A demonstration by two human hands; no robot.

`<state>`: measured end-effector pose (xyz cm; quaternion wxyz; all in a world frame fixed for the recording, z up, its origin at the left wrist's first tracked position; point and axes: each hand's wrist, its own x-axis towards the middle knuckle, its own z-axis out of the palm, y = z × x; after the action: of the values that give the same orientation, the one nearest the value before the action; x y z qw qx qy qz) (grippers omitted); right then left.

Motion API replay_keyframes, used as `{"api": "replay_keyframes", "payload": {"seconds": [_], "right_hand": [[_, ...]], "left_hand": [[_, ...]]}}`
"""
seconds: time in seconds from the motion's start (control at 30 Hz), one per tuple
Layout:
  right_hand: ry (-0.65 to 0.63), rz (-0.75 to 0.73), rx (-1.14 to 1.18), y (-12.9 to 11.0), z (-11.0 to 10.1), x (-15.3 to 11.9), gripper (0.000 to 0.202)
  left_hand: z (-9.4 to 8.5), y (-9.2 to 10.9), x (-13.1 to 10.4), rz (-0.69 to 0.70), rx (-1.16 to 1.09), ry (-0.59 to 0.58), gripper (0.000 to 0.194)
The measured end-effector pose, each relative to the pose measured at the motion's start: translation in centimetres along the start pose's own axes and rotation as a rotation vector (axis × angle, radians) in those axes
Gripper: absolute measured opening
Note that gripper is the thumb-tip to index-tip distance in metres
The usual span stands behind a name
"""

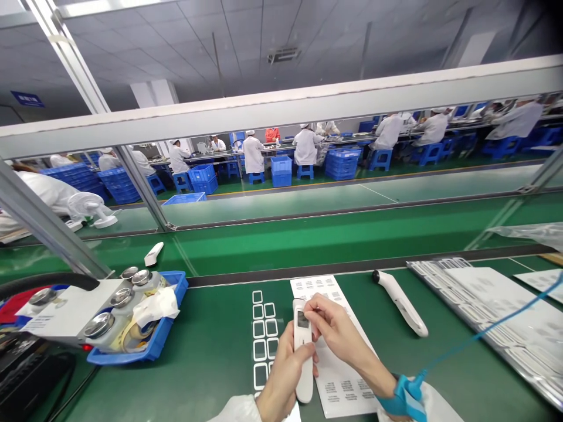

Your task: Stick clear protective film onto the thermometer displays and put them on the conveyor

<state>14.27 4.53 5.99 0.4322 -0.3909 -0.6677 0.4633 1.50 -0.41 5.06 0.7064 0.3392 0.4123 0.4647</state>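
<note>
White handheld device (304,381) is held over the green bench (211,381), well short of its far edge. Near to far, its long axis runs beside the printed sheet (326,366); the blue tray (165,340) lies well apart, left. The left hand (281,375) grips the body from the left. From the right, the bent fingers of the right hand (336,328) reach the screen (302,319) at the far end; whether they pinch anything cannot be told. White frames (254,376) lie just left.

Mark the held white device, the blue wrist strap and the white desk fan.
Held white device (304,375): head view, lower body.
Blue wrist strap (403,401): head view, band.
White desk fan (105,221): head view, base.
</note>
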Motion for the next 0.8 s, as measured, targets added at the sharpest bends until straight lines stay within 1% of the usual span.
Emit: {"api": "replay_keyframes", "payload": {"seconds": [0.37,0.57,0.8], "right_hand": [[0.003,-0.010,-0.024,-0.04,0.03,-0.23,0.019],[0.007,-0.023,-0.061,-0.16,0.12,-0.28,0.021],[0.020,-0.076,-0.189,-0.20,0.37,-0.58,0.021]], "left_hand": [[-0.66,-0.87,0.20,-0.033,0.023,-0.009,0.026],[-0.54,-0.86,0.33,-0.044,0.046,0.042,0.042],[-0.40,-0.94,0.17,-0.045,0.028,0.076,0.047]]}}
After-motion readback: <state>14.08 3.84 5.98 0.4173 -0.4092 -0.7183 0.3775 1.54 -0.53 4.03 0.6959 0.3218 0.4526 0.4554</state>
